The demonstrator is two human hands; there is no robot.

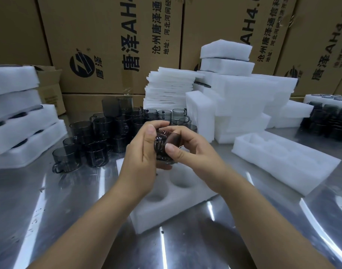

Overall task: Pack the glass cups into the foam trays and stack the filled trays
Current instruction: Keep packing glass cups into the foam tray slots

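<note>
Both hands hold one smoky grey glass cup (162, 146) above a white foam tray (172, 208) with round pockets on the steel table. My left hand (141, 158) grips the cup from the left, thumb up by its rim. My right hand (187, 148) curls round it from the right, thumb pressed on its side. Two of the tray's round pockets show and hold nothing; its far end is hidden by my hands. Behind the hands stands a cluster of several loose grey cups (100, 140), some stacked.
Filled foam trays (20, 121) are stacked at the left. An unfilled foam tray (282, 164) lies at the right, with piled foam trays and foam sheets (234, 98) behind it. More cups (329, 123) sit at the far right. Cardboard boxes (115, 41) wall the back.
</note>
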